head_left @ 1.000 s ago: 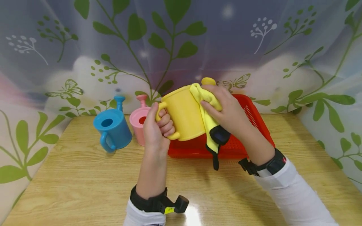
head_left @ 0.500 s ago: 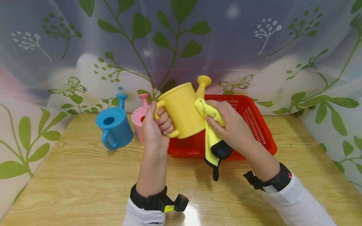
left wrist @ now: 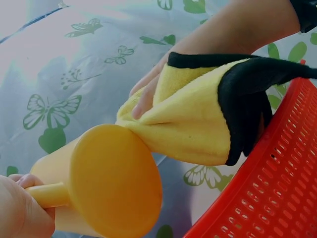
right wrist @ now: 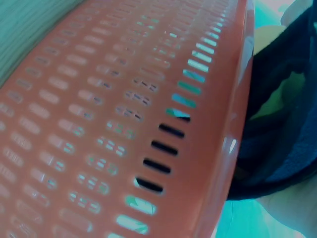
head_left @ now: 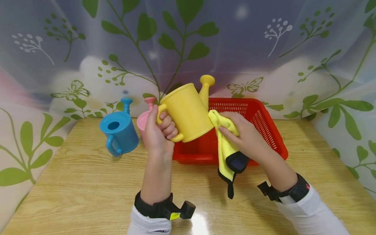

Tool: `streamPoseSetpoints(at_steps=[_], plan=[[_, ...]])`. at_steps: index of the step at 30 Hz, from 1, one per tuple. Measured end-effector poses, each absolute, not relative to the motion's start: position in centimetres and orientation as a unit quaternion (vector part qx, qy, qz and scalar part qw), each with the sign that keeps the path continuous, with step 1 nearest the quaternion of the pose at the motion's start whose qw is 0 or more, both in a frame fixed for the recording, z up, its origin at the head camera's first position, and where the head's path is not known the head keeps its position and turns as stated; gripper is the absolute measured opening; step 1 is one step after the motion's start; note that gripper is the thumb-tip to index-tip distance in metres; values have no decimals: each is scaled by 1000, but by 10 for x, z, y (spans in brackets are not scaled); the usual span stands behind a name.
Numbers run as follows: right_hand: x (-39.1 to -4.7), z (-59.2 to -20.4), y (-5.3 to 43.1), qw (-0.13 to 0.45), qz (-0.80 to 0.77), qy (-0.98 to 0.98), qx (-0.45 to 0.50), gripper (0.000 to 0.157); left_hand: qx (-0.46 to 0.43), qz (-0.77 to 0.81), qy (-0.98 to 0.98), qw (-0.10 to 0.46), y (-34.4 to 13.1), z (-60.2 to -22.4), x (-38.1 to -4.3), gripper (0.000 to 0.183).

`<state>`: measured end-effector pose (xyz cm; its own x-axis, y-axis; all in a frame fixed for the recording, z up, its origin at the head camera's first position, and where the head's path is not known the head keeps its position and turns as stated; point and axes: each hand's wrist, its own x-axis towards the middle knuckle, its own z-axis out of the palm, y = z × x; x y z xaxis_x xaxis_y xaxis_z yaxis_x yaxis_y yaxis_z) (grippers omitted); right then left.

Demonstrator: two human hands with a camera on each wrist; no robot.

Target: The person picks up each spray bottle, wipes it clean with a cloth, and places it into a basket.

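Note:
My left hand grips the handle of a yellow watering can, which is held tilted above the front left of a red basket. Its spout points up and away. In my right hand is a bunched yellow cloth with black edging, pinched between thumb and fingers. The cloth's top end is right at the can's lower right edge, and its loose end hangs over the basket's front. In the left wrist view, the can's base faces the camera and the cloth overlaps its rim.
A blue watering can stands on the wooden table at left. Beside it is a pink watering can, partly hidden by my left hand. A printed curtain hangs behind the table.
My right hand has drawn the cloth down and right, from the can's side near the spout to its lower edge. The can has shifted slightly left, and its spout now shows fully.

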<state>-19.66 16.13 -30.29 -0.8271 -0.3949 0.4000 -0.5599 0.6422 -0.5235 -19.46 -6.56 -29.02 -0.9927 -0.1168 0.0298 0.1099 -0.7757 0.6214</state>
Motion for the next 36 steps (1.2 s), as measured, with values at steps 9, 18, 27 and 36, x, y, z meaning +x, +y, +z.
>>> streamPoseSetpoints(at_steps=[9, 18, 27, 36], plan=[[-199, -296, 169, 118, 346, -890, 273, 35, -7, -941, -334, 56, -64, -290, -192, 37], [-203, -289, 166, 147, 343, -888, 268, 36, -8, -941, -335, 52, -60, -291, -191, 38], [-211, -275, 159, 146, 346, -889, 264, 37, -23, -939, -343, 27, -59, -289, -192, 38], [-228, -257, 153, 140, 346, -891, 260, 44, -24, -933, -358, 8, -57, -288, -190, 39]])
